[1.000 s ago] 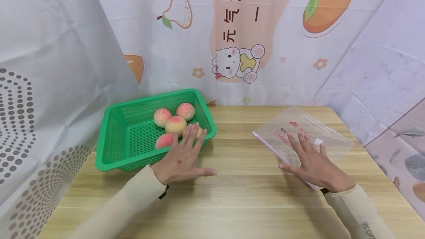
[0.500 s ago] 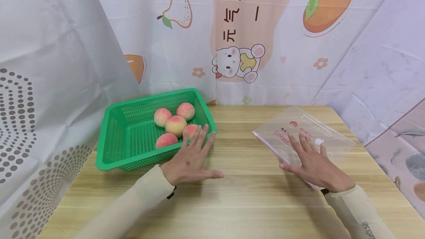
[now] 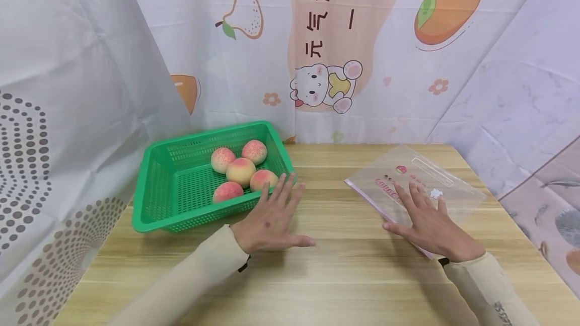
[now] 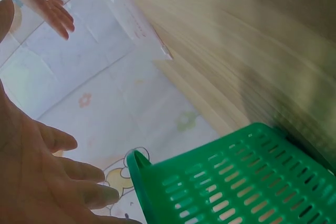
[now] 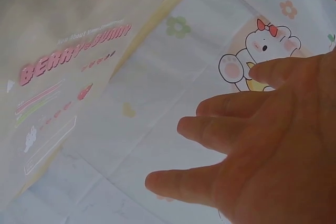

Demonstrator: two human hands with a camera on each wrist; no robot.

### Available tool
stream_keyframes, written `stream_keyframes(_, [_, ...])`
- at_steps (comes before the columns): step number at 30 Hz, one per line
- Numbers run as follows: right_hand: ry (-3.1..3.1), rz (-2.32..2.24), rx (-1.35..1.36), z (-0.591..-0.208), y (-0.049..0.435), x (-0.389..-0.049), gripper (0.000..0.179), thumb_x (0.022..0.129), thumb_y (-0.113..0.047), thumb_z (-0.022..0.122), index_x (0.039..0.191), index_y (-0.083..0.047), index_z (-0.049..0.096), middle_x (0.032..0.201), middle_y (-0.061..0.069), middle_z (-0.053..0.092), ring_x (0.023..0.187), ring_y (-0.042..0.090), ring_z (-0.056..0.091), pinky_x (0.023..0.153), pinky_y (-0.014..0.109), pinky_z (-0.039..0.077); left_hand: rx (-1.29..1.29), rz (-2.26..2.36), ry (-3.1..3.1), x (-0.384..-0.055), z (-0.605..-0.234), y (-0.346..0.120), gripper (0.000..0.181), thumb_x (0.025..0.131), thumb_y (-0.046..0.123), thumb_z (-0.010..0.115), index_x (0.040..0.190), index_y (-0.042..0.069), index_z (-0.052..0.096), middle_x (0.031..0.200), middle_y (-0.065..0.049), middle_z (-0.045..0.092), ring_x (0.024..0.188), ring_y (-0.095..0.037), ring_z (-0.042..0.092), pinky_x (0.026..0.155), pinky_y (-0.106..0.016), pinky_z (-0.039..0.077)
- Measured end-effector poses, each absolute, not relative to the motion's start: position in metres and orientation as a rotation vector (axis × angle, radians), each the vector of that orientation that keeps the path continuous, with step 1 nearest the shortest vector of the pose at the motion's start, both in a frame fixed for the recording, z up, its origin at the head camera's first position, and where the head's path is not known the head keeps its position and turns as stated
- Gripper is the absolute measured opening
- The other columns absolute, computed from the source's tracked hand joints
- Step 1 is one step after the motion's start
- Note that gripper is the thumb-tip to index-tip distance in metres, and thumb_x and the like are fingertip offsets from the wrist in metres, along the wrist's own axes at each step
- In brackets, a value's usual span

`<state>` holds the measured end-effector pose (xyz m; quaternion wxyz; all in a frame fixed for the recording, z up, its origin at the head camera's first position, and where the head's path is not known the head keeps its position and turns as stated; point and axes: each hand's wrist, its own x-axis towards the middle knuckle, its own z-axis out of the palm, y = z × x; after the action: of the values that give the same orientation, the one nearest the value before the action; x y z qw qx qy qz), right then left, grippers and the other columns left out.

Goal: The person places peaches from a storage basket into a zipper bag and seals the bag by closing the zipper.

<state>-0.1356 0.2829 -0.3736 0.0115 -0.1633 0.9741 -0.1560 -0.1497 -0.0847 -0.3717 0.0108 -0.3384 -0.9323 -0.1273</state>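
Observation:
My left hand (image 3: 270, 218) hovers with spread fingers at the near right corner of a green plastic basket (image 3: 181, 219), holding nothing. Several pink and yellow peaches (image 3: 240, 171) lie in the basket's right half. In the left wrist view the basket's slotted side (image 4: 236, 177) shows beyond my fingertips. My right hand (image 3: 432, 228), fingers also spread, is held over a clear zip bag (image 3: 408, 160) with a pale purple edge and a strawberry print. The right wrist view shows pink "Berry Bunny" lettering on the bag (image 5: 94, 77) and the palm with nothing in it.
Both the basket and the bag lie on a wood-grain table (image 3: 326, 265), the basket at the left and the bag at the right. A printed curtain (image 3: 254, 64) hangs along the table's back edge, with more cloth (image 3: 68, 64) at the left side.
My left hand has moved to the right, from over the basket's near rim to its near right corner, uncovering the peaches. The right hand, basket and bag stay in place.

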Motion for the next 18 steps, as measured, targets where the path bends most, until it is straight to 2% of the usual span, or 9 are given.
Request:
stream_keyframes(6, [3.034,-0.487,-0.491,-0.375,0.284,-0.137,0.099,0.093,-0.058,0.061,0.161,-0.013,0.006,0.154,0.042,0.012,0.141,0.06,0.012,0.102,0.081,-0.003,-1.078,-0.368,-2.893,-0.15,-0.376,-0.077,0.114,0.082,0.077,0.059,0.159,0.004,0.018,0.164,-0.022,0.005,0.151,-0.042,0.004,0.116,-0.066,0.008])
stream_keyframes(18, [3.018,-0.481,-0.479,-0.378,0.287,-0.138,0.098,0.092,-0.057,0.063,0.158,-0.001,0.017,0.152,0.044,0.014,0.14,0.061,0.015,0.099,0.083,-0.001,-1.117,-0.358,-2.898,-0.149,-0.381,-0.063,0.113,0.082,0.077,0.059,0.159,0.005,0.017,0.165,-0.019,0.0,0.152,-0.035,-0.004,0.12,-0.055,0.004])
